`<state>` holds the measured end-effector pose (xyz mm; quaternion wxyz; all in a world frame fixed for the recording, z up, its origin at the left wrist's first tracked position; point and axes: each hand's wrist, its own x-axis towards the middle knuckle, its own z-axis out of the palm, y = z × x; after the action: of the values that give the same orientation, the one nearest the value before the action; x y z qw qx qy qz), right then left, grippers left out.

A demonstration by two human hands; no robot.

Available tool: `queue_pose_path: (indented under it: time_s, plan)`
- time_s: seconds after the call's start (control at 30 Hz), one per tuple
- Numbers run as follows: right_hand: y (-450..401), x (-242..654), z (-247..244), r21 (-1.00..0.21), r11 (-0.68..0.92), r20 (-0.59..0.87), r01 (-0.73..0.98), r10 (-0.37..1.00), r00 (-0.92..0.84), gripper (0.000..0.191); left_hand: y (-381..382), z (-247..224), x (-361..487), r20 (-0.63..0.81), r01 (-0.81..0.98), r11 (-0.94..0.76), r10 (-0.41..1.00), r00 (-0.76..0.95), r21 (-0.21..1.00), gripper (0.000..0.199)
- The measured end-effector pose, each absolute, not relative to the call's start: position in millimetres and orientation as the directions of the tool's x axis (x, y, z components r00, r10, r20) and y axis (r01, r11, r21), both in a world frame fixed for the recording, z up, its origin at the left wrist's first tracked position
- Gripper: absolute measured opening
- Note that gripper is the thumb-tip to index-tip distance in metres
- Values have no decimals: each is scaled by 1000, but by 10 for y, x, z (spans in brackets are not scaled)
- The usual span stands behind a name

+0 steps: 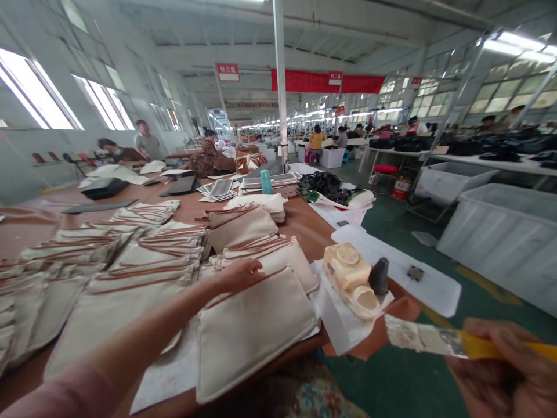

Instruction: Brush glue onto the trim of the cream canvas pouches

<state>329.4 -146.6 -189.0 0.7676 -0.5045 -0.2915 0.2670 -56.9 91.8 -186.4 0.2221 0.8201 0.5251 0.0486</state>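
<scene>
My left hand (241, 274) reaches across the table with bent fingers at the brown-trimmed top edge of a cream fabric pouch (256, 331). Its fingertips seem to pinch that edge, though their contact is partly hidden. The pouch lies tilted at the table's front, over a white sheet (167, 371). At the lower right, my right hand (500, 366) is closed around the yellow handle of a flat brush (429, 337), whose whitish, caked bristles point left. Between the hands, a glue-stained plastic container (346, 273) with a round opening stands on white paper, beside a dark cone-shaped piece (379, 276).
Rows of similar cream pouches (143, 255) cover the left of the brown table (311, 223). A turquoise bottle (266, 182) stands behind on stacked panels. White bins (505, 232) are at the right; a box of black pieces (326, 188) sits beyond. Several people work farther back.
</scene>
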Motion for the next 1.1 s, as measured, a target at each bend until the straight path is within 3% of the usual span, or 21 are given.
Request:
queue_pose_path:
  time_s: [0.1,0.2,0.33,0.5,0.63,0.73,0.97,1.1]
  plan:
    - [-1323,2987,-1733,-856,261,-186,-447,651,736,30,851,-2163,-201,-115,895,-273,937,331,354,34]
    - [-1240,2742,-1704,-820,244,-255,-517,653,713,40,892,-2346,65,-116,935,-142,975,189,326,36]
    - [-1136,2663,-1889,-853,268,-109,-448,747,655,38,942,-2371,147,-184,920,-78,970,159,385,28]
    - [-920,2634,-2036,-870,376,105,-319,774,624,28,664,-2190,111,-211,795,-172,912,352,582,29]
    - [-772,2500,-1989,-860,442,242,-254,792,560,24,322,-1965,126,-124,581,-242,846,519,777,29]
    - [-693,2364,-1967,-861,499,382,-102,766,518,20,122,-1813,167,-73,407,-238,784,617,882,22]
    - [-669,2325,-1933,-844,487,527,225,676,515,20,-78,-1690,205,-131,334,-125,750,648,934,19]
    - [-773,2324,-1826,-766,498,642,405,619,453,16,-106,-1689,201,-119,339,-147,749,652,929,22]
